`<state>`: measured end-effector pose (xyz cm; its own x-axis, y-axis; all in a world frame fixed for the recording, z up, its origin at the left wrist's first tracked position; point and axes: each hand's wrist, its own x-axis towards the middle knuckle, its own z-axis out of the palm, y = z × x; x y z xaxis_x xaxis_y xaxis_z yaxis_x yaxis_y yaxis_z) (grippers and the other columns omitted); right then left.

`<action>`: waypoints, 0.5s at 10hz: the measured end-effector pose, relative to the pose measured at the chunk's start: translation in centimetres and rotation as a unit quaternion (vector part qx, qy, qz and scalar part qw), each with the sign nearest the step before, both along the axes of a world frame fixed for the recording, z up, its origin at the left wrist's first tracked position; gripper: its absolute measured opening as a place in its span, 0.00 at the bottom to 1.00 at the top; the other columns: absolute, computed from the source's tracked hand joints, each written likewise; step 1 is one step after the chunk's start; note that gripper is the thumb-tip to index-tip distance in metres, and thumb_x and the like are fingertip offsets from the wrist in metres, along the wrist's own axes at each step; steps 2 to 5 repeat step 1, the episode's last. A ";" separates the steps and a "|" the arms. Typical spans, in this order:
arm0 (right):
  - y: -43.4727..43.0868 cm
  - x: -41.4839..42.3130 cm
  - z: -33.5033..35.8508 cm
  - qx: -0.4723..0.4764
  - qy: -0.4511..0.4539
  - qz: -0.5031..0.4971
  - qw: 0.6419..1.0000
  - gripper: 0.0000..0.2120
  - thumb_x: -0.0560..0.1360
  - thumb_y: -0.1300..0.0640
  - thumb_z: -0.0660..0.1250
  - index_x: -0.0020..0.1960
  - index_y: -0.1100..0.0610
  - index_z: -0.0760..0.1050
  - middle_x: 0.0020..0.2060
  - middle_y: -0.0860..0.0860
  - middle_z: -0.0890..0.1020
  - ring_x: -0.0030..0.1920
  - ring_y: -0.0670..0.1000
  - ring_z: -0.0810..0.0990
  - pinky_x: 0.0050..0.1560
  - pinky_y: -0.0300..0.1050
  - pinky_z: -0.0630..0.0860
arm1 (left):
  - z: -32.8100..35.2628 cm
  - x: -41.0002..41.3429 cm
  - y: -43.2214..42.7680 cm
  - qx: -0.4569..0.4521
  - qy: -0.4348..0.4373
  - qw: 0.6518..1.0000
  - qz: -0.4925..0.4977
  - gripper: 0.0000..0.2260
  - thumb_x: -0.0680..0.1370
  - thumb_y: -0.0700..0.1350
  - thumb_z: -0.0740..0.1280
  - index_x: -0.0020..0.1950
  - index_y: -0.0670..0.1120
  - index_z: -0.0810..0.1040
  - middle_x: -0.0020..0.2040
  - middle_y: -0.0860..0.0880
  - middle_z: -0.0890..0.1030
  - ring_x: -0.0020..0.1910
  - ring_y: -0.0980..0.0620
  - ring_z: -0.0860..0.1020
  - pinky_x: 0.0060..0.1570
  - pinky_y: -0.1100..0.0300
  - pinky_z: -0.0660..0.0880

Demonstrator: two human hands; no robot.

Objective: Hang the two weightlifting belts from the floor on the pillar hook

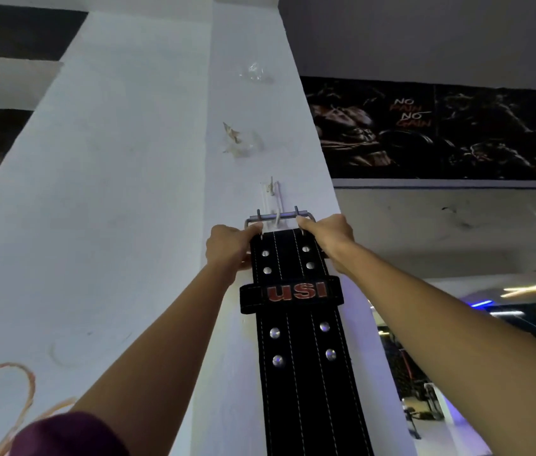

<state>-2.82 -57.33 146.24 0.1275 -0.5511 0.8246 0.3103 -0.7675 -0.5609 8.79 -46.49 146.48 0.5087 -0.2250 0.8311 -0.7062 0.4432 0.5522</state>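
Belt strap (306, 373): hung down the pillar's (128, 192) right corner edge, black with studs; its weight would have pulled it to the floor if the top slipped free.
Left hand (228, 246): fingers (253, 229) were curled shut on the belt's top left corner.
Right hand (327, 236): fingers closed on the top right corner.
Buckle (278, 218): its bar lay against the hook (279, 214); whether it was seated over the hook, I could not tell, so an early release risked a drop.
Hook mount (268, 192): small; a hard downward tug might have loosened it.
Second belt: out of view.
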 end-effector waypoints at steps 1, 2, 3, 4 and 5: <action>0.0 -0.5 -1.7 -0.022 0.039 0.061 0.997 0.23 0.77 0.42 0.57 0.53 0.62 0.75 0.48 0.54 0.78 0.49 0.52 0.75 0.57 0.49 0.71 | -1.9 -0.1 0.6 -0.030 0.015 0.999 -0.006 0.18 0.76 0.52 0.65 0.47 0.36 0.79 0.38 0.43 0.81 0.33 0.47 0.80 0.31 0.57 0.77; 0.0 -0.5 -1.7 -0.022 0.039 0.061 0.997 0.23 0.77 0.42 0.57 0.53 0.62 0.75 0.48 0.54 0.78 0.49 0.52 0.75 0.57 0.49 0.71 | -1.9 -0.1 0.6 -0.030 0.015 0.999 -0.006 0.18 0.76 0.52 0.65 0.47 0.36 0.79 0.38 0.43 0.81 0.33 0.47 0.80 0.31 0.57 0.77; 0.0 -0.5 -1.7 -0.022 0.039 0.061 0.997 0.23 0.77 0.42 0.57 0.53 0.62 0.75 0.48 0.54 0.78 0.49 0.52 0.75 0.57 0.49 0.71 | -1.9 -0.1 0.6 -0.030 0.015 0.999 -0.006 0.18 0.76 0.52 0.65 0.47 0.36 0.79 0.38 0.43 0.81 0.33 0.47 0.80 0.31 0.57 0.77; 0.0 -0.5 -1.7 -0.022 0.039 0.061 0.997 0.23 0.77 0.42 0.57 0.53 0.62 0.75 0.48 0.54 0.78 0.49 0.52 0.75 0.57 0.49 0.71 | -1.9 -0.1 0.6 -0.030 0.015 0.999 -0.006 0.18 0.76 0.52 0.65 0.47 0.36 0.79 0.38 0.43 0.81 0.33 0.47 0.80 0.31 0.57 0.77; 0.0 -0.5 -1.7 -0.022 0.039 0.061 0.997 0.23 0.77 0.42 0.57 0.53 0.62 0.75 0.48 0.54 0.78 0.49 0.52 0.75 0.57 0.49 0.71 | -1.9 -0.1 0.6 -0.030 0.015 0.999 -0.006 0.18 0.76 0.52 0.65 0.47 0.36 0.79 0.38 0.43 0.81 0.33 0.47 0.80 0.31 0.57 0.77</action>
